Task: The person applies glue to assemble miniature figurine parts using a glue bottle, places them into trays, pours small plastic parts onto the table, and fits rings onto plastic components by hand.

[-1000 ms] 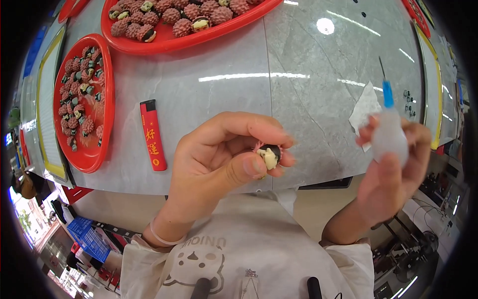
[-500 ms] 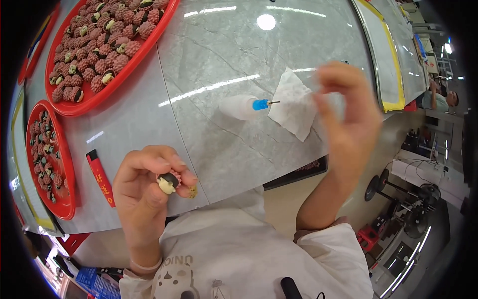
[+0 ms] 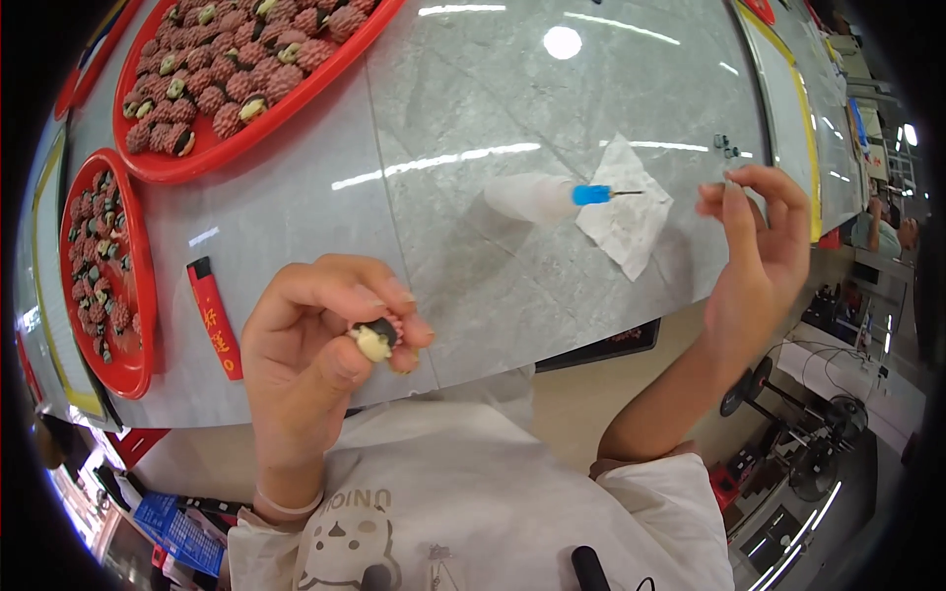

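Note:
My left hand (image 3: 305, 345) is closed, pinching a small figurine (image 3: 374, 339) between thumb and fingertips. It has a cream face-like part, a dark top and a pink ridged body. My right hand (image 3: 759, 231) hovers over the right side of the table, thumb and forefinger tips together and the other fingers curled. Whatever lies between those tips, if anything, is too small to make out. Just beyond them sit several tiny dark green pieces (image 3: 727, 146). Between my hands lies a white squeeze bottle (image 3: 527, 200) with a blue cap and metal needle tip, the needle reaching over a white tissue (image 3: 631, 222).
A large red tray (image 3: 212, 167) piled with pink ridged figurines stands at the far left. Nearer is a smaller red tray (image 3: 146, 325) with similar pieces. A red lighter-shaped stick (image 3: 215, 320) with a black end lies left of my left hand. Yellow edging (image 3: 814, 187) borders the right.
My right hand, blurred before, is farther right and lower, its fingertips now beside the dark green pieces. My left hand keeps its hold on the figurine. The whole view has shifted slightly.

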A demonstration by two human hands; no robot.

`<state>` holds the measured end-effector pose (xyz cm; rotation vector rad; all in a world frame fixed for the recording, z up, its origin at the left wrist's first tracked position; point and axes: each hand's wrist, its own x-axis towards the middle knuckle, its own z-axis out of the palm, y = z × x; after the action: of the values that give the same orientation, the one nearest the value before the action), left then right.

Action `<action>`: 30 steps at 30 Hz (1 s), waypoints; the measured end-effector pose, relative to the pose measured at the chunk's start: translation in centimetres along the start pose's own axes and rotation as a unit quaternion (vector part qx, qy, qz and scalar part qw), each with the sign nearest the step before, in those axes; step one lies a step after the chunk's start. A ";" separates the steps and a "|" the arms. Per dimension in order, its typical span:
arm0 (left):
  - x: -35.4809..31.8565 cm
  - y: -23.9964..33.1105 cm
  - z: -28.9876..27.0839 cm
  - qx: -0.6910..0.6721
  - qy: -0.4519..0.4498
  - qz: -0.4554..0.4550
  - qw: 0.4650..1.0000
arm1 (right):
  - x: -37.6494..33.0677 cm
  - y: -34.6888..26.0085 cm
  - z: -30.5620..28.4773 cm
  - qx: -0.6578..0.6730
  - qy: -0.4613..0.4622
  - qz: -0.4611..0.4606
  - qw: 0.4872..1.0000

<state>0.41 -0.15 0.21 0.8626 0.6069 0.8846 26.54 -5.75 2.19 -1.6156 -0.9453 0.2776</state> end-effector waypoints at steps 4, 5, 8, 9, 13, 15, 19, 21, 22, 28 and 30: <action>0.2 0.0 -0.1 -0.036 -0.036 -0.005 0.999 | -2.6 -2.8 1.1 0.260 -0.149 0.063 0.952; 0.2 0.0 -0.1 -0.054 -0.048 -0.016 0.997 | -3.1 -3.1 1.7 0.310 -0.228 0.075 0.920; 0.4 0.4 0.6 -0.038 -0.030 -0.013 0.999 | -4.1 -3.5 3.9 0.359 -0.337 0.103 0.864; 0.3 0.7 0.8 -0.012 0.000 -0.027 1.000 | -4.3 -3.6 4.5 0.357 -0.367 0.119 0.851; 0.1 0.6 0.3 -0.009 -0.008 -0.031 0.999 | -4.4 -3.8 6.2 0.262 -0.405 0.022 0.876; 0.0 1.0 0.3 -0.021 0.003 -0.074 0.997 | -4.8 -4.3 6.9 0.210 -0.335 -0.026 0.918; -0.1 1.0 0.3 -0.030 0.003 -0.064 0.998 | -5.2 -4.9 7.2 0.199 -0.315 -0.051 0.927; 0.0 0.6 0.0 -0.025 -0.013 -0.054 0.998 | -5.3 -5.0 7.1 0.174 -0.321 -0.041 0.930; 0.0 0.5 -0.1 -0.025 -0.012 -0.054 0.998 | -5.4 -5.0 7.1 0.174 -0.321 -0.041 0.930; -0.1 0.4 -0.1 -0.013 -0.013 -0.044 0.999 | -5.4 -4.5 7.5 0.168 -0.306 -0.124 0.929; 0.0 0.3 -0.2 0.009 -0.020 -0.029 0.999 | -5.6 -4.4 7.6 0.136 -0.285 -0.173 0.933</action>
<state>0.13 0.05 0.31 0.8727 0.6034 0.8093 16.30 -4.30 2.26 -1.0974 -1.5378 0.6231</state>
